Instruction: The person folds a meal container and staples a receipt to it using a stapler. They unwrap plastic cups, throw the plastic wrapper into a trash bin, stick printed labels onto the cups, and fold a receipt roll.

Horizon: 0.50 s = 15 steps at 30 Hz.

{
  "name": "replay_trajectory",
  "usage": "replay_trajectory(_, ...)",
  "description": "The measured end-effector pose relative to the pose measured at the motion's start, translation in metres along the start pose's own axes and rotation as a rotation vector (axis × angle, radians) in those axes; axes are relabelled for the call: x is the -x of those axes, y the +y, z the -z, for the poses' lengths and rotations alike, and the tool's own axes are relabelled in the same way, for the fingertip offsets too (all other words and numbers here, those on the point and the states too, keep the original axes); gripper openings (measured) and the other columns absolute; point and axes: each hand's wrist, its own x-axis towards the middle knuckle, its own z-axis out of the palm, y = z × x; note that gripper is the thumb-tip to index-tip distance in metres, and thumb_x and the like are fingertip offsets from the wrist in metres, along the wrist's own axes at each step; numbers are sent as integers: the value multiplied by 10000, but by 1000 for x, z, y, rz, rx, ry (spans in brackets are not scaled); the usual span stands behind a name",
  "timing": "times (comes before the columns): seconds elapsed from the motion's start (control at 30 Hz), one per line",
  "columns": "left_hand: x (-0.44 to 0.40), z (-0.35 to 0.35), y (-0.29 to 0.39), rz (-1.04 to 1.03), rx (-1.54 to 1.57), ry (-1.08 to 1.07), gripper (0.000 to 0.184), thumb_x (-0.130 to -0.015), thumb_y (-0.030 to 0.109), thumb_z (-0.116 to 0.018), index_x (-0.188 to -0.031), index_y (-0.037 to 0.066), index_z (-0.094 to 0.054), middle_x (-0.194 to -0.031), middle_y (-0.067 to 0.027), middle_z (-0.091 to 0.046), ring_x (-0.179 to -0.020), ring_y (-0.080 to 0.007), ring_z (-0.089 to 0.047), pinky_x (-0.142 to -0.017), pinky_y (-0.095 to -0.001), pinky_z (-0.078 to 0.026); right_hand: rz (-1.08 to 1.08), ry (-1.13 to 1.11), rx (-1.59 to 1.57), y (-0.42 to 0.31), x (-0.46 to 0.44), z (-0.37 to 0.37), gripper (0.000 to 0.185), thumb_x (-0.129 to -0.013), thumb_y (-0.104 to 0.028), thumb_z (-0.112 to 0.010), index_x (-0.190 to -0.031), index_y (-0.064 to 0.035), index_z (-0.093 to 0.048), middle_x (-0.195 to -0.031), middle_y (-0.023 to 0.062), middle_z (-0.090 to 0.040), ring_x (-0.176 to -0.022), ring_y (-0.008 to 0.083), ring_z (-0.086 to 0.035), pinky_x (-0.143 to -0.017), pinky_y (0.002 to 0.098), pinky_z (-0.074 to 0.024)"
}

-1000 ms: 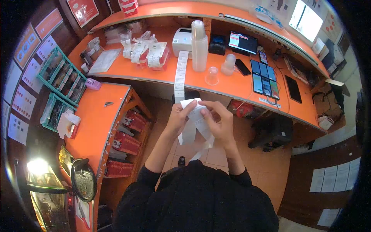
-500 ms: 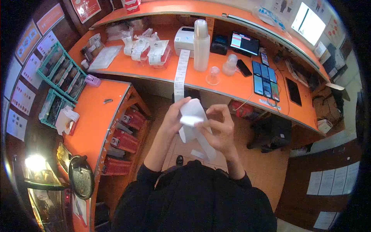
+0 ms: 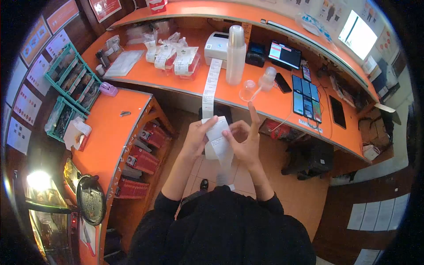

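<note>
A long strip of printed labels [image 3: 211, 86] runs down from the white label printer [image 3: 215, 47] over the counter's front edge to my hands. My left hand [image 3: 194, 140] is closed on the strip's left side, thumb on top. From the right, my right hand [image 3: 247, 148] pinches the same strip, its thumb on the printed face and one finger pointing up. Below my hands the paper hangs in loose folds towards the floor, partly blurred.
On the orange counter [image 3: 176, 84] stand stacked clear cups [image 3: 236, 55], bagged red boxes [image 3: 185, 64], a monitor [image 3: 285, 54] and several phones [image 3: 305, 95]. A side table [image 3: 119, 106] at left holds teal bins [image 3: 73, 79] and a pink tape dispenser [image 3: 108, 89]. A black stool [image 3: 311, 157] stands right.
The strip in my hands has turned so its printed side shows. My right hand has shifted its thumb onto the paper and raised one finger. The view has moved slightly.
</note>
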Motion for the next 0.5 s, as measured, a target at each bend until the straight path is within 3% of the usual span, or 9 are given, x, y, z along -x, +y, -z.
replay_trajectory(0.03, 1, 1, 0, -20, -64, -1, 311, -899, 271, -646, -1008, -19, -652, -922, -72, -677, -791, -141, -649, -714, -288, -514, -2, -5, 0, 0, -1, -1, 911, -781, -26, -712, -1487, -144, -148, -830, 81, -669, -730, 150, -636, -700, 278, -507)
replay_trajectory(0.1, 4, 1, 1, -45, -124, 3, 273, -896, 243, -653, -983, -16, -664, -907, -69, -681, -777, -131, -648, -704, -274, -511, 269, 82, 160, -1, -7, -4, 839, -790, -30, -702, -1467, -137, -217, -949, 94, -682, -785, 152, -638, -738, 295, -499)
replay_trajectory(0.2, 6, -3, 2, -75, -150, 20, 216, -899, 212, -636, -923, 2, -680, -841, -51, -681, -730, -125, -647, -681, -260, -513, 317, -8, 228, -7, -13, -4, 782, -800, -29, -692, -1448, -136, -268, -1076, 97, -672, -849, 160, -645, -767, 315, -494)
replay_trajectory(0.37, 10, -4, 5, -90, -85, -31, 248, -892, 239, -656, -937, -3, -685, -870, -57, -686, -739, -112, -644, -693, -252, -502, 249, -23, 107, -10, -20, -10, 772, -799, -6, -695, -1433, -99, -263, -971, 129, -699, -824, 184, -669, -758, 297, -514)
replay_trajectory(0.47, 11, -9, 5, -74, -55, 34, 222, -877, 229, -674, -900, 9, -693, -838, -51, -684, -718, -109, -641, -683, -250, -500, 169, 41, -15, -10, -21, -12, 707, -792, -25, -703, -1405, -123, -364, -906, 66, -716, -841, 184, -638, -755, 327, -483)
replay_trajectory(0.5, 10, -9, 4, -73, -56, 33, 222, -877, 229, -674, -900, 9, -693, -838, -51, -684, -718, -109, -641, -683, -250, -500, 283, 75, 120, -6, -21, -11, 703, -783, -13, -702, -1398, -126, -380, -899, 63, -711, -825, 190, -633, -759, 330, -474)
